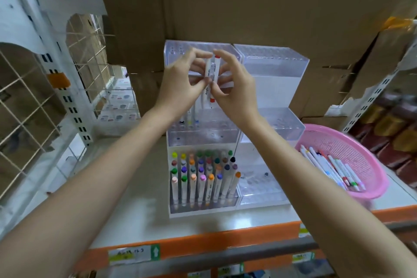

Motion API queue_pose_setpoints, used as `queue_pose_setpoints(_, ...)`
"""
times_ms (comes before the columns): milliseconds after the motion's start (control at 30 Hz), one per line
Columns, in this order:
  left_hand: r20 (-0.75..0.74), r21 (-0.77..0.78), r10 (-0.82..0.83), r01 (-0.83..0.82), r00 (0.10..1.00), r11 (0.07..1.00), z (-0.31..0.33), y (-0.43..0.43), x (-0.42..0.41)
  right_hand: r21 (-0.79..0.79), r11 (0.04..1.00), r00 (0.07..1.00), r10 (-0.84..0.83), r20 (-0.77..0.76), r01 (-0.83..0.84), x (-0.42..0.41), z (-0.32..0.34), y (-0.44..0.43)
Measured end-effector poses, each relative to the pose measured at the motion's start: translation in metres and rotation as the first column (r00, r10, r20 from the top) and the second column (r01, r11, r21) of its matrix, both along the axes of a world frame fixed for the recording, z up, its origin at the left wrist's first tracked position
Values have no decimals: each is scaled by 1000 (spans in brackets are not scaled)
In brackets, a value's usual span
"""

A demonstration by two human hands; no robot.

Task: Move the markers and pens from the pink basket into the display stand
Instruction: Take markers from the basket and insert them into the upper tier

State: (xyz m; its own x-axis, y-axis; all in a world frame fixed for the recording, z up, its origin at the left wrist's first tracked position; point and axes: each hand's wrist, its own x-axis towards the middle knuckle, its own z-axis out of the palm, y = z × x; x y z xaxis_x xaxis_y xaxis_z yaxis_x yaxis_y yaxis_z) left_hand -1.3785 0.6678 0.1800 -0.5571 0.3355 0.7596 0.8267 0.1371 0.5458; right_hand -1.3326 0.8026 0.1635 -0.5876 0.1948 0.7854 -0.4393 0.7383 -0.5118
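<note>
In front of the upper tier of the clear display stand (pixel 274 64), both hands are working at two white markers (pixel 213 72), one with a red cap; the left hand (pixel 180 84) is pinching them between thumb and fingertips; the right hand (pixel 235 90) is curling its fingers round them from the other side; which hand is bearing which marker, cannot tell. The stand is sitting on the shelf (pixel 140 198); its lowest left tier is holding a full block of upright markers (pixel 203 178); the middle tier (pixel 203 135) is showing only a few, most holes open. The pink basket (pixel 381 178) is sitting just beside the stand on the right, with loose markers and pens (pixel 334 169) lying in it; judgement: task partway through. Risks from here: two markers gripped together are likely crowding each other, so one may be slipping and dropping behind or between tiers while the other is being aimed; the clear holes are hard to read, so a tip may be catching the rim and tilting; forearms are passing close above the filled tier and could be knocking caps.
</note>
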Motion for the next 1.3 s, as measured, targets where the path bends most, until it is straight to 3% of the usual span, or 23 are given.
queue_pose_setpoints(233, -114, -61, 28, -35, 993, 998, -2, -3, -3, 3, 999, 999, -37, -12, 37, -2, -3, -1)
queue_pose_setpoints(400, -90, -50, 49, -54, 995, 997, -3, -5, -5, 21, 999, 999, -45, -8, 45, -1, -2, -1)
queue_pose_setpoints(667, -172, -95, 84, -101, 982, 990, -12, -3, -5, 48, 997, 998, -64, 23, 63, 3, -8, 0)
queue_pose_setpoints(1300, -493, -282, 152, -323, 857, 903, -28, -5, -11, -68, 997, 998, -34, 52, 37, 5, -16, 2)
